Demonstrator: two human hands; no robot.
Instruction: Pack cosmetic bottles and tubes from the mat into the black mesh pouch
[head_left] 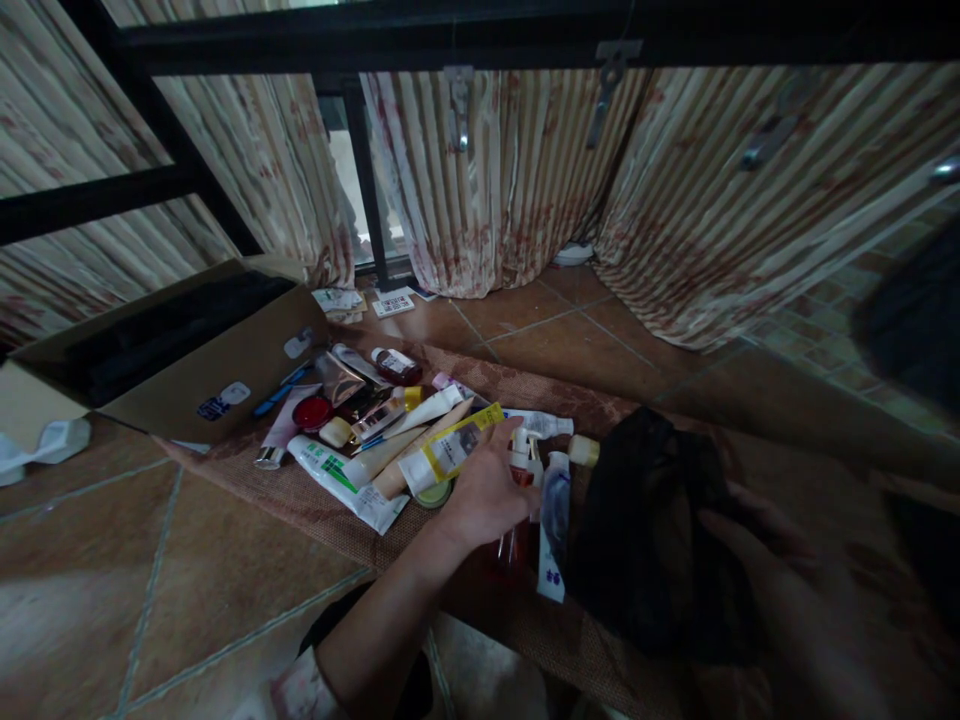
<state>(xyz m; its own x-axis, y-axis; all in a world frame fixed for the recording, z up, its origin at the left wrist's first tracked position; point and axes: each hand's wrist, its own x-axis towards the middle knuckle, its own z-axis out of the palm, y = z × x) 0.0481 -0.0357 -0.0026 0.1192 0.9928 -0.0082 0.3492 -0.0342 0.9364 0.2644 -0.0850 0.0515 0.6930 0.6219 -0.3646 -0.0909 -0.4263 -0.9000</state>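
- While the left hand [487,490] reaches into the pile, its fingers close loosely on a spray bottle [519,470] lying on the mat [300,500].
- Right hand [757,540], blurred, grips a black bag [645,520].
- Likely next: lift the bottle clear toward the bag.

A mat [247,478] lies on the floor [112,590], and both hands reach over it. The left hand [484,490] rests on a pile of tubes [390,440] and bottles, touching a spray bottle [523,455]. Just right of that hand lies a pouch [553,520], and right of the pouch a bag [645,520], held by the right hand [757,545]. Left of the pile and behind it stands a cardboard box [217,385], touching the mat's edge. Well behind both hands, curtains [510,180] hang down to the floor.
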